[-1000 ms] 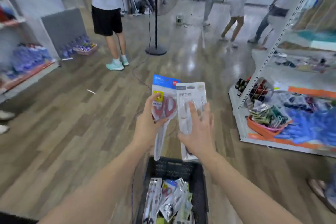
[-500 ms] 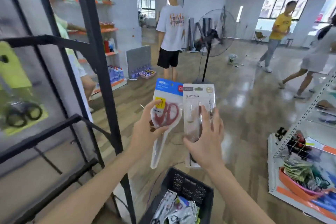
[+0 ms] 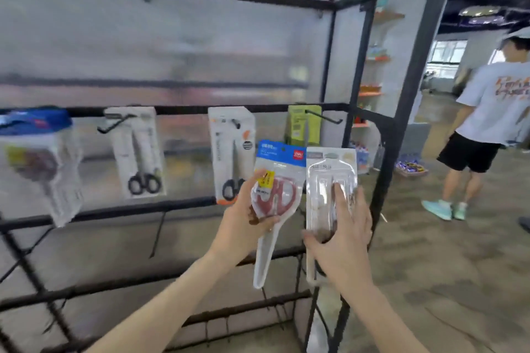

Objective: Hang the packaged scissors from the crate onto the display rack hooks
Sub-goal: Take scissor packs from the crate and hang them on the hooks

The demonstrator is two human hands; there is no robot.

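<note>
My left hand (image 3: 242,226) grips a blue-topped pack of red-handled scissors (image 3: 279,180), held upright. My right hand (image 3: 342,241) holds a clear blister pack of scissors (image 3: 329,178) beside it, fingers spread over its front. Both packs are in front of the black display rack (image 3: 177,110). On the rack's middle rail hang a blue-topped pack (image 3: 37,157), a white pack with black-handled scissors (image 3: 137,152), a white and orange pack (image 3: 231,149) and a green pack (image 3: 304,123). A bare hook (image 3: 324,117) sticks out in front of the green pack. The crate is out of view.
The rack's right corner post (image 3: 413,89) stands just right of my hands. A person in a white shirt and black shorts (image 3: 487,112) stands on the wooden floor at the right. Shelves with goods (image 3: 372,60) show behind the rack.
The view has swung left and up from the floor and crate to the rack. Both hands keep their packs and have come close to the hooks.
</note>
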